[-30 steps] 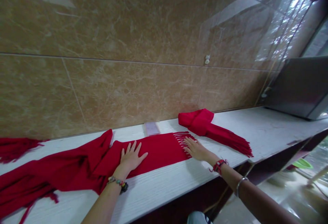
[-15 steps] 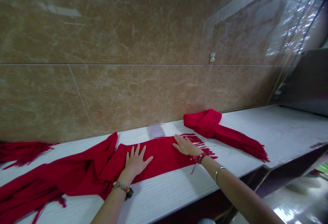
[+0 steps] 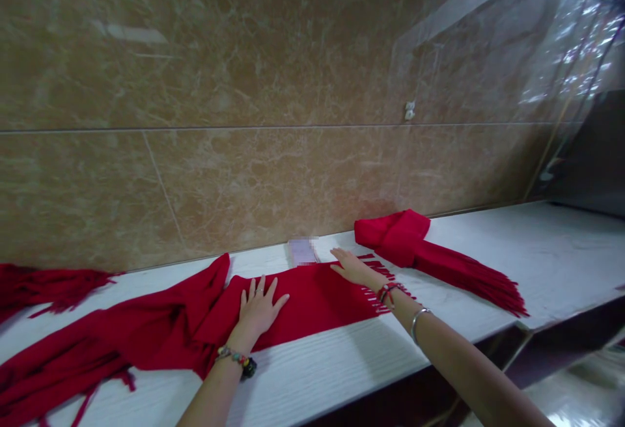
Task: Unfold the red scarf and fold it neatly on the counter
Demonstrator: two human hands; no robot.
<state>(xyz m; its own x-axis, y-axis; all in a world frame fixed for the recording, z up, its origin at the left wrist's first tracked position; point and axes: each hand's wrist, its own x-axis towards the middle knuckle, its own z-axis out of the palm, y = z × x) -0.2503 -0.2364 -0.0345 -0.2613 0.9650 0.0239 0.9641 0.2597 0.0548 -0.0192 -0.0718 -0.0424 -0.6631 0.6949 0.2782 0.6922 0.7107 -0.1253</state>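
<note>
We have a long red woven-cloth scarf (image 3: 317,300) with a tasselled end lying on the white wood-grain counter (image 3: 351,352), its flat panel between the front edge and the back edge by the brown marbled wall (image 3: 293,179). Our left hand (image 3: 258,310) rests palm down on this panel, fingers spread apart, gripping nothing. Our right hand (image 3: 354,267) reaches over the panel's far border near the red fringe (image 3: 374,297), fingers mostly together with the thumb apart, nothing pinched; its fingertips point past the cloth towards the back edge. We cannot tell whether that palm presses or only hovers.

We judge this to be smoothing work. To do it well, we should let the left palm act as an anchor, pressing just enough to stop the cloth sliding, and sweep the right palm outward lightly, with flat fingers rather than tips, so that the weave is not dragged askew. We would square the panel's near border to the counter's front edge and comb the strands straight. The rumpled red cloth (image 3: 161,326) on our left could pull the panel crooked, so slack there helps. We should also mind the pale rectangular object (image 3: 300,251) by the back edge and the folded red fringed scarf (image 3: 390,238) to its right, close enough to be nudged.
</note>
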